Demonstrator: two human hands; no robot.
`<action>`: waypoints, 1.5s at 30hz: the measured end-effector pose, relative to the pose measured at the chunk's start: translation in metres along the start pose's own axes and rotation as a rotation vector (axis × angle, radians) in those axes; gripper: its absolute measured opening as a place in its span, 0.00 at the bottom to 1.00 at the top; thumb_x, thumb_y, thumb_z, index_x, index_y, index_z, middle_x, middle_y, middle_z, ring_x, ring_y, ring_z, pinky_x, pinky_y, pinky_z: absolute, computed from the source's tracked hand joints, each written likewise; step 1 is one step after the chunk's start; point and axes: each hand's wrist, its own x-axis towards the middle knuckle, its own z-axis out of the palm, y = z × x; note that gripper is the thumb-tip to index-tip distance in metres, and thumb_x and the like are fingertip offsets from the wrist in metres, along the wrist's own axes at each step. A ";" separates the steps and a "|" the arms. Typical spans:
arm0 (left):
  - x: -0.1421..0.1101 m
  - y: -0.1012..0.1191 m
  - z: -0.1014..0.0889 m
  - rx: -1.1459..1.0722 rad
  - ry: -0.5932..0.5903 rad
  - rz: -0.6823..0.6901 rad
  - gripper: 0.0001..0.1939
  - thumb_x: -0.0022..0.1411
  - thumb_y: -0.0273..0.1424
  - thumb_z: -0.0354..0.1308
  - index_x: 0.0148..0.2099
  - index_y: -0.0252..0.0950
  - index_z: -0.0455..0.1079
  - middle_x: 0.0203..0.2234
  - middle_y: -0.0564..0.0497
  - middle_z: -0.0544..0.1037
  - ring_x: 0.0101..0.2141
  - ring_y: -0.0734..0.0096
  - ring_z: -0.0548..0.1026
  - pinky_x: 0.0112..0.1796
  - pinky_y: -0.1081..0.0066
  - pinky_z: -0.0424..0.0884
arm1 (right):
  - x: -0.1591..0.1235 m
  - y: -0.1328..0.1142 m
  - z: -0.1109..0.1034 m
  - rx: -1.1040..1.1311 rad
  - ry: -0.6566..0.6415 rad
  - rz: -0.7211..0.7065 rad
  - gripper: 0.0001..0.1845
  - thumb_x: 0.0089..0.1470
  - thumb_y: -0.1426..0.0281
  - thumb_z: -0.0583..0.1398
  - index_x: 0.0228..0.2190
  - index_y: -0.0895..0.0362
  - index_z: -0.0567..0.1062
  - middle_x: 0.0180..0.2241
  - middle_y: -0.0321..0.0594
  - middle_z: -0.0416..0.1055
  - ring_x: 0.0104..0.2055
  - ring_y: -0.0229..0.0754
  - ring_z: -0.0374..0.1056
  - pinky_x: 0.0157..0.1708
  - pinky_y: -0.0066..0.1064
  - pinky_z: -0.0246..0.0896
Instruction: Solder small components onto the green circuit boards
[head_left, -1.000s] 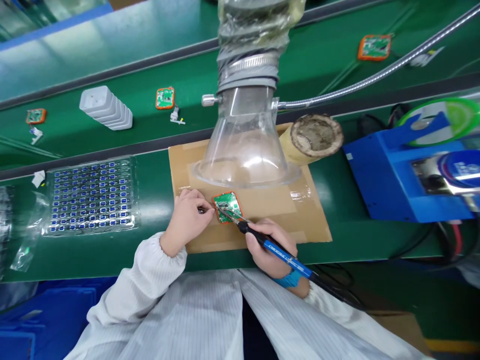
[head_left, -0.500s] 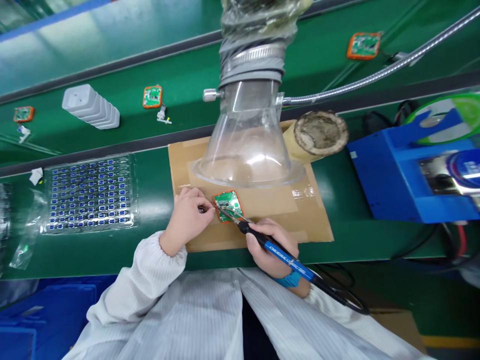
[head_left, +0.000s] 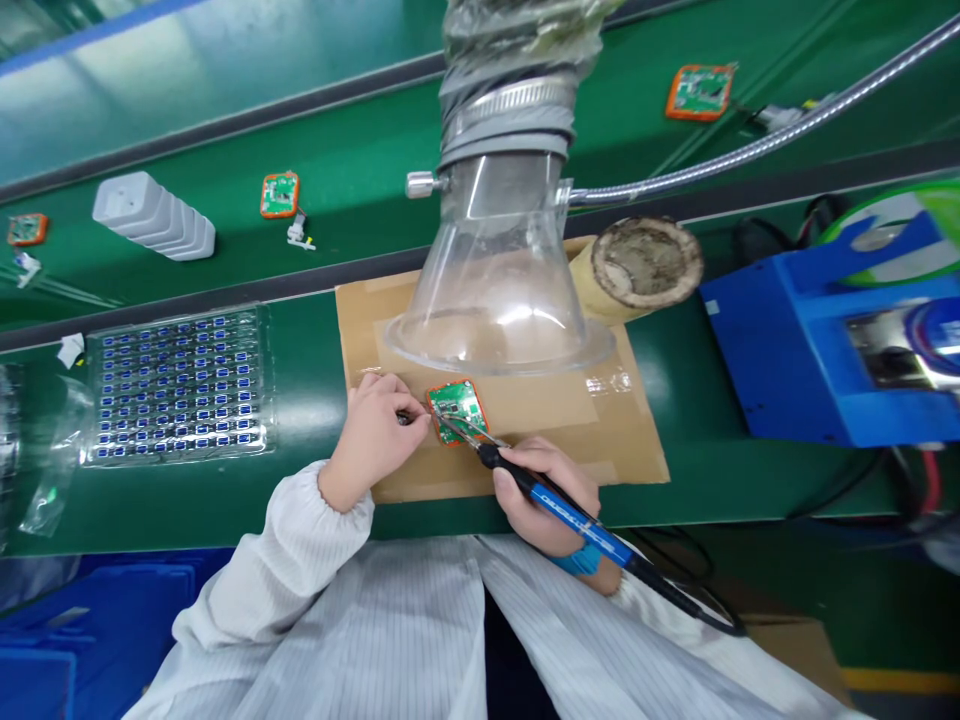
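A green circuit board [head_left: 463, 408] in an orange frame lies on a sheet of cardboard [head_left: 405, 487]. My right hand [head_left: 546, 497] grips a blue and black soldering iron [head_left: 574, 522], whose thin metal tip reaches onto the left part of the board. Another slim metal piece runs beside that tip. At the board's left edge, my left hand [head_left: 379, 435] is closed in a pinch, with a small dark item partly showing between its fingers; its kind is hidden. Just above the board hangs a clear fume extraction hood [head_left: 499, 290].
A clear tray [head_left: 180, 385] of several small blue parts lies left. Behind, a green belt [head_left: 360, 215] carries framed boards [head_left: 280, 195] and stacked white housings [head_left: 154, 215]. A crusted yellowish cylinder [head_left: 637, 268] stands behind the cardboard, and a blue machine [head_left: 780, 350] at right.
Boards and the white stack on the rear belt have shifted left. Both hands, the soldering iron and the board in front stay almost still.
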 end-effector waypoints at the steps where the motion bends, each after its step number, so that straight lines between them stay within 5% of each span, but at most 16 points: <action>1: 0.000 0.000 0.000 0.001 0.000 0.002 0.09 0.59 0.28 0.64 0.26 0.39 0.78 0.32 0.50 0.76 0.42 0.61 0.69 0.48 0.57 0.63 | 0.000 0.000 0.000 0.003 0.002 -0.003 0.12 0.53 0.76 0.65 0.39 0.53 0.76 0.27 0.36 0.75 0.27 0.40 0.72 0.26 0.32 0.69; 17: 0.000 0.000 0.000 0.012 -0.001 0.006 0.09 0.59 0.27 0.63 0.25 0.39 0.77 0.32 0.50 0.76 0.42 0.60 0.69 0.49 0.56 0.63 | 0.002 -0.001 -0.001 0.004 0.016 0.020 0.09 0.53 0.75 0.65 0.37 0.53 0.76 0.27 0.36 0.74 0.26 0.41 0.73 0.26 0.32 0.70; 26: 0.000 0.002 -0.001 0.015 -0.005 -0.002 0.10 0.58 0.27 0.63 0.25 0.39 0.77 0.31 0.50 0.76 0.41 0.61 0.69 0.49 0.56 0.63 | -0.011 0.009 -0.002 0.041 0.139 0.144 0.06 0.56 0.71 0.65 0.38 0.53 0.78 0.31 0.39 0.76 0.31 0.43 0.75 0.31 0.35 0.73; 31: 0.001 0.003 -0.002 0.019 -0.009 -0.004 0.10 0.58 0.27 0.63 0.25 0.39 0.76 0.31 0.50 0.76 0.42 0.60 0.70 0.50 0.55 0.64 | -0.008 0.013 -0.009 0.016 0.254 0.201 0.04 0.57 0.68 0.65 0.35 0.54 0.78 0.30 0.39 0.77 0.31 0.45 0.77 0.32 0.37 0.74; 35: 0.000 0.002 -0.003 0.059 -0.046 0.034 0.07 0.57 0.26 0.64 0.27 0.38 0.76 0.33 0.49 0.76 0.44 0.58 0.69 0.50 0.55 0.65 | 0.015 0.022 -0.024 0.007 0.523 0.162 0.04 0.59 0.67 0.64 0.33 0.55 0.78 0.26 0.36 0.71 0.22 0.37 0.69 0.23 0.31 0.66; 38: -0.002 0.002 -0.006 0.072 -0.069 0.092 0.06 0.56 0.22 0.62 0.28 0.37 0.74 0.35 0.48 0.75 0.43 0.58 0.69 0.49 0.57 0.67 | 0.037 0.039 -0.039 0.032 0.710 0.124 0.06 0.60 0.67 0.64 0.39 0.55 0.78 0.30 0.36 0.69 0.20 0.33 0.65 0.20 0.29 0.59; 40: -0.001 0.000 -0.012 0.039 -0.073 0.114 0.07 0.56 0.21 0.60 0.28 0.37 0.72 0.34 0.48 0.75 0.42 0.60 0.70 0.47 0.59 0.69 | 0.050 0.052 -0.048 0.010 0.700 0.128 0.13 0.60 0.64 0.64 0.45 0.56 0.78 0.34 0.40 0.72 0.23 0.34 0.67 0.24 0.32 0.62; 43: 0.005 -0.008 -0.029 -0.163 -0.194 0.020 0.05 0.60 0.24 0.60 0.31 0.36 0.69 0.29 0.51 0.75 0.35 0.66 0.73 0.41 0.63 0.71 | 0.060 0.063 -0.051 -0.050 0.596 0.203 0.20 0.58 0.61 0.67 0.49 0.55 0.79 0.34 0.45 0.75 0.22 0.36 0.68 0.25 0.36 0.64; 45: 0.017 -0.017 -0.043 -0.410 -0.334 -0.115 0.05 0.62 0.28 0.60 0.33 0.36 0.68 0.28 0.51 0.76 0.30 0.70 0.74 0.37 0.66 0.72 | 0.060 0.062 -0.048 -0.059 0.659 0.173 0.21 0.55 0.57 0.68 0.49 0.52 0.81 0.30 0.45 0.76 0.22 0.40 0.69 0.24 0.39 0.64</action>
